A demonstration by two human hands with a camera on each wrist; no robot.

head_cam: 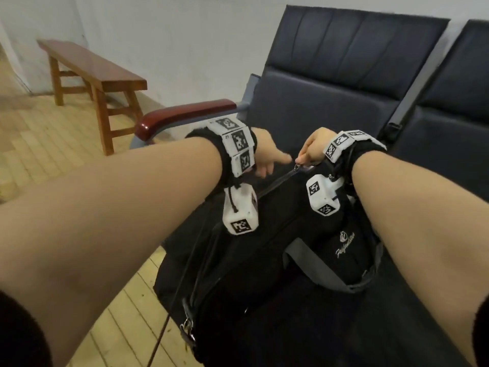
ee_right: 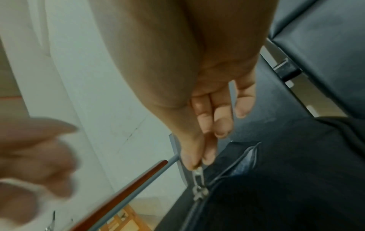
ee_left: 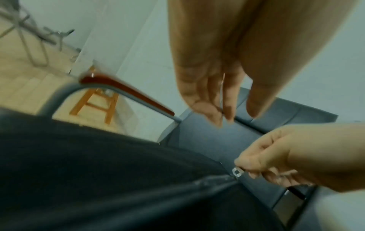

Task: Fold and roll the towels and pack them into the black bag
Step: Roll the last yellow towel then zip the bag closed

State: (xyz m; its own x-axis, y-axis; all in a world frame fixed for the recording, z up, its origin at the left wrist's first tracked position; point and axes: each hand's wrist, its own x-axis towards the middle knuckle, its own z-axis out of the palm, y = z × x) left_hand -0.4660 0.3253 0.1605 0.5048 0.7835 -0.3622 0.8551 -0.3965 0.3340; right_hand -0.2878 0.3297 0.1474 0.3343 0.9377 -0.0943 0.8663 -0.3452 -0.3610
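A row of dark padded seats (head_cam: 330, 83) with a red-brown armrest (head_cam: 185, 112) stands against a pale wall, and on the nearest seat lies the black bag (head_cam: 259, 260), filling most of the cushion and reaching out over its front edge. To the left, on the wooden plank floor (head_cam: 53, 144), stands a wooden bench (head_cam: 90, 67). A grey strap (head_cam: 317, 276) loops across the bag's top, and beside it on the fabric is a small white emblem above a line of slanted white script (head_cam: 344, 245), too stylised to read with certainty. The bag's zipper (head_cam: 275, 184) runs along the top toward the far end, where the right hand (head_cam: 315, 147) pinches the metal zipper pull (ee_right: 197, 173) between thumb and forefinger. The left hand (head_cam: 267, 154) hovers just beside it above the bag, fingers loosely extended and holding nothing. Both wrists wear white bands printed with black-and-white square markers (head_cam: 239, 140). No towel shows outside the bag.
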